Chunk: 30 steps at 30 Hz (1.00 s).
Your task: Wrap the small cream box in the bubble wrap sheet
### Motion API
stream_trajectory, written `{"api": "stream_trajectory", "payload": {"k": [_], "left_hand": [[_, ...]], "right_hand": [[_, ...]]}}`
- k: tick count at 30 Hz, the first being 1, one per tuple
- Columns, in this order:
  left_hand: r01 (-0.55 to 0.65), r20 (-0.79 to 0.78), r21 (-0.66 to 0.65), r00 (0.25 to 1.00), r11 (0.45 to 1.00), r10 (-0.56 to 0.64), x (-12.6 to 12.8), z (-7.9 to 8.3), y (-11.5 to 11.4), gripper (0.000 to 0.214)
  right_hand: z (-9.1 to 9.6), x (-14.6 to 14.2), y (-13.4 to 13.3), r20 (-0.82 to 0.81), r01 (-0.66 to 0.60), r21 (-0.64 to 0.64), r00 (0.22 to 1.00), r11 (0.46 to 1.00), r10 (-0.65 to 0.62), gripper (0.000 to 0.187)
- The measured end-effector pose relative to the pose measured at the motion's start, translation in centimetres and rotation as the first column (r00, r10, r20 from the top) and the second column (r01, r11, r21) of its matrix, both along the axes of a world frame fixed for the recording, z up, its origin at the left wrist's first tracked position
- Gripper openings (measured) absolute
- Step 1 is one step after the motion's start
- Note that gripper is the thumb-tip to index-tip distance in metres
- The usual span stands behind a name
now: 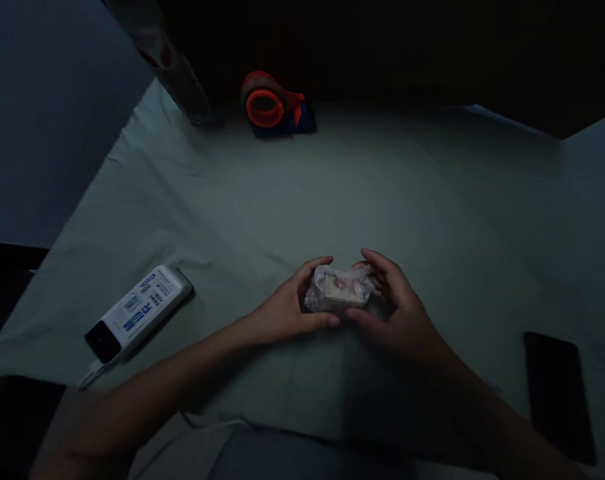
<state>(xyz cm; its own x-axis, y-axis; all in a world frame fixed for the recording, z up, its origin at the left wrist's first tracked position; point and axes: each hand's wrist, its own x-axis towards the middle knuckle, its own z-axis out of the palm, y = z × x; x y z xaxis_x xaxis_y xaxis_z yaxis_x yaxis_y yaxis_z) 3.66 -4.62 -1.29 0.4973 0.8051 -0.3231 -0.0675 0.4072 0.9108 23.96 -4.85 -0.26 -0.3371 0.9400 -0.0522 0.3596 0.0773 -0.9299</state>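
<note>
Between my two hands is a small pale block wrapped in clear plastic (pixel 341 287), with a reddish mark on its top. My left hand (pixel 291 303) curves round its left end, thumb along the near side and fingers at the far side. At the right end, my right hand (pixel 395 303) has its thumb against the near corner and its fingers curled at the wrapping. The dim light hides exactly how the right fingers touch the plastic.
A pale cloth (pixel 332 193) covers the table. An orange tape dispenser (pixel 267 107) stands at the back beside a wrapped roll (pixel 182 80). A white power bank (pixel 140 313) with a cable lies left; a dark phone (pixel 557 393) lies right. A dark panel (pixel 392 53) rises behind.
</note>
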Motion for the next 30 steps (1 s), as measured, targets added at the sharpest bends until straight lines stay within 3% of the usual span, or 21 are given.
{"api": "stream_trajectory", "payload": {"k": [4, 8, 12, 15, 18, 21, 25, 28, 30], "left_hand": [[0.019, -0.154, 0.157, 0.988, 0.987, 0.005, -0.3, -0.8, -0.5, 0.071], [0.066, -0.249, 0.255, 0.969, 0.965, -0.001, -0.7, -1.1, -0.7, 0.066], [0.142, -0.3, 0.34, 0.953, 0.93, -0.036, -0.9, -0.7, -0.6, 0.063], [0.197, -0.302, 0.347, 0.949, 0.917, -0.09, -1.0, -0.5, -0.6, 0.061], [0.222, -0.301, 0.342, 0.946, 0.913, -0.117, -0.9, -0.5, -0.7, 0.055], [0.232, -0.313, 0.437, 0.945, 0.869, -0.095, -0.6, -0.8, -0.7, 0.052], [0.271, -0.37, 0.552, 0.927, 0.789, -0.059, 0.0, -1.5, -0.3, 0.055], [0.277, -0.433, 0.572, 0.902, 0.772, -0.003, 0.3, -2.2, 0.1, 0.071], [0.298, -0.482, 0.586, 0.876, 0.753, 0.028, 0.4, -2.7, 0.3, 0.084]], "right_hand": [[0.9, 1.0, 0.3, 0.072, -0.071, 0.205, 0.996, 0.976, 0.058, 0.059], [2.2, 1.7, 0.9, 0.281, -0.182, 0.475, 0.959, 0.861, 0.047, 0.029], [2.6, 1.2, 1.0, 0.462, -0.403, 0.554, 0.877, 0.729, 0.134, 0.021], [2.4, 0.6, 0.9, 0.485, -0.458, 0.581, 0.859, 0.673, 0.166, 0.019], [2.3, 0.1, 0.8, 0.423, -0.424, 0.565, 0.885, 0.707, 0.193, 0.014], [2.2, -0.2, 0.9, 0.253, -0.263, 0.499, 0.956, 0.826, 0.151, 0.012], [1.9, -0.4, 1.8, 0.033, 0.049, 0.199, 0.998, 0.979, -0.057, 0.007], [1.3, -0.7, 3.3, -0.05, 0.185, -0.048, 0.981, 0.982, -0.188, 0.008], [0.7, -1.1, 4.5, -0.092, 0.227, -0.115, 0.967, 0.967, -0.238, 0.008]]}}
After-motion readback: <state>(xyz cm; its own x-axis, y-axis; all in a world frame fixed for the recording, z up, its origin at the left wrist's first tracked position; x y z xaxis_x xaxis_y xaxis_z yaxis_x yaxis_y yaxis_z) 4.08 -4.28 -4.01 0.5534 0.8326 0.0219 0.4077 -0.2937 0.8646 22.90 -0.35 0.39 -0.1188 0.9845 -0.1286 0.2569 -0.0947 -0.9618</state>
